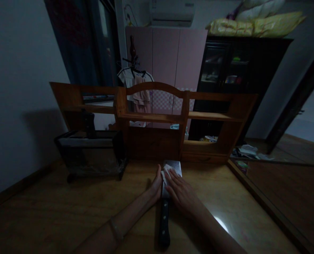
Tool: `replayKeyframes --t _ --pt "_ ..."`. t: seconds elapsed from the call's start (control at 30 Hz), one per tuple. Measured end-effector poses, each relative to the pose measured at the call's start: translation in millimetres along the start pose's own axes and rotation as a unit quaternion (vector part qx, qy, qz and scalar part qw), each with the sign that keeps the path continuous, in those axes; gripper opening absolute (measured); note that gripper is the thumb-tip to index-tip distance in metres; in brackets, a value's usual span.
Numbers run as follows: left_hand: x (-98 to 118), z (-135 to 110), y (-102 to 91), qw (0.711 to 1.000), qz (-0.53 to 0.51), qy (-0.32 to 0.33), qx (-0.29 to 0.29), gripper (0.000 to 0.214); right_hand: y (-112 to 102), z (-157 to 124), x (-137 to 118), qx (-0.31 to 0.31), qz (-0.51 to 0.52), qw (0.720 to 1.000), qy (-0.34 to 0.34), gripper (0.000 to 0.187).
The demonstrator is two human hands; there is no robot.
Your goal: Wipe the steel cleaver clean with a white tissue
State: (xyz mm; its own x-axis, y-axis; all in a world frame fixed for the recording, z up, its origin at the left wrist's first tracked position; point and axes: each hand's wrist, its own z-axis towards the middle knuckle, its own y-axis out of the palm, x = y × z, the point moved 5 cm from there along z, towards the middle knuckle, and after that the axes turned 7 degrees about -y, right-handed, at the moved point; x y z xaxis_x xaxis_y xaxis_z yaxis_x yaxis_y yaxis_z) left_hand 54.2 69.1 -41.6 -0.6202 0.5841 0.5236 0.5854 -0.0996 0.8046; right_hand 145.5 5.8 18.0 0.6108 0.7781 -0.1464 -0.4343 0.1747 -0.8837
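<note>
A cleaver with a broad metal blade and a black riveted handle is in front of me, its handle pointing toward me. My right hand presses a white tissue onto the blade, its fingers stretched across it. At the blade's left edge, my left hand holds the cleaver with the thumb raised alongside. Its other fingers are mostly hidden by the blade. Neither hand touches the black handle.
A black-framed knife holder with a dark handle sticking up stands left on the wooden tabletop. A wooden shelf unit runs along the far edge. A raised wooden rim borders the right side. The room is dim.
</note>
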Motion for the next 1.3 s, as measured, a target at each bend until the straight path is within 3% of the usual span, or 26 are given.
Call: replayKeyframes --t 0.17,0.4,0.53,0.63,0.9,1.03,1.2,1.3 --pt "2 -6 -0.7 0.999 0.027 -0.001 0.033 0.067 2 -3 11 0.015 -0.03 0.999 0.025 0.052" --pt "1 -12 6.7 0.998 0.065 -0.004 0.024 0.078 -4 -7 27 0.041 -0.017 0.998 0.051 0.051" --pt "1 -9 6.1 0.999 0.037 -0.002 -0.002 0.076 -21 -5 20 0.07 0.058 0.995 0.045 0.051" --pt "1 -5 -0.2 1.0 0.019 0.02 0.006 0.07 -26 -4 7 0.049 0.098 0.994 0.018 0.051" --pt "0 -1 -2.6 1.0 0.024 0.013 0.006 0.063 -5 0 -2 -0.009 0.084 0.996 -0.015 0.049" --pt "0 -7 3.6 0.999 0.036 0.007 -0.007 0.066 0 0 5 0.001 0.062 0.998 0.001 0.048" --pt "3 -13 3.3 0.997 0.06 0.01 0.037 0.075 2 -5 18 0.024 0.03 0.999 0.034 0.047" --pt "2 -13 6.0 0.998 0.055 0.007 0.017 0.078 4 -7 26 0.037 0.004 0.998 0.043 0.047"
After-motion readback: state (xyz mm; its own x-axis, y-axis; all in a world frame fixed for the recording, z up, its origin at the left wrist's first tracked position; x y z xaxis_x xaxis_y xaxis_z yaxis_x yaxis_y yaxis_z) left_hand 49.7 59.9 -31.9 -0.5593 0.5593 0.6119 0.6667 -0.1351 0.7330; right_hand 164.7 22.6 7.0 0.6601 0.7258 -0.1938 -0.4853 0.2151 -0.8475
